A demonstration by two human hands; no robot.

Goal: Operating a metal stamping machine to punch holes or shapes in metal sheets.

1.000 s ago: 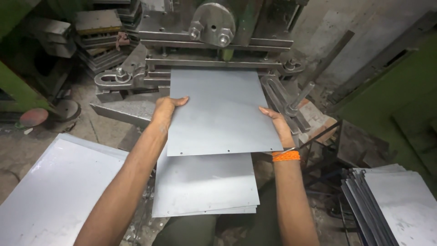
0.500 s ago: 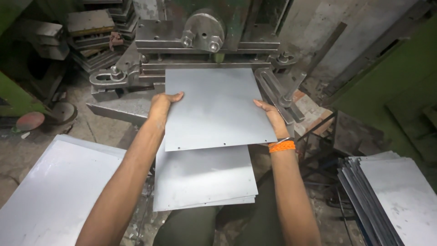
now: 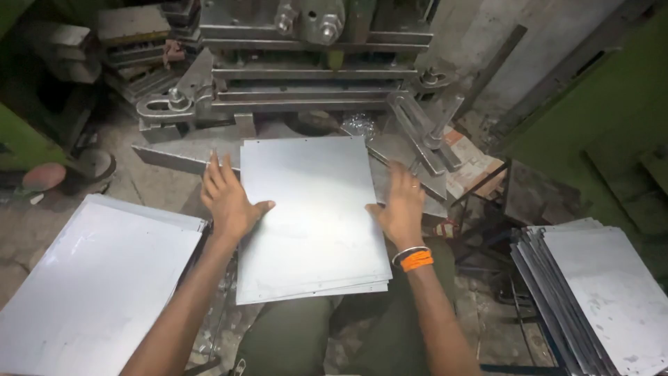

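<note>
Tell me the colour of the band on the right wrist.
Orange, next to a thin metal bangle; the band shows clearly in the head view, just below the right hand.

Your metal sheet (image 3: 309, 216), thin, flat, grey and roughly square, lying face up on top of a small stack of like sheets over your lap, far edge just short of the press bed, small holes along its edges
</note>
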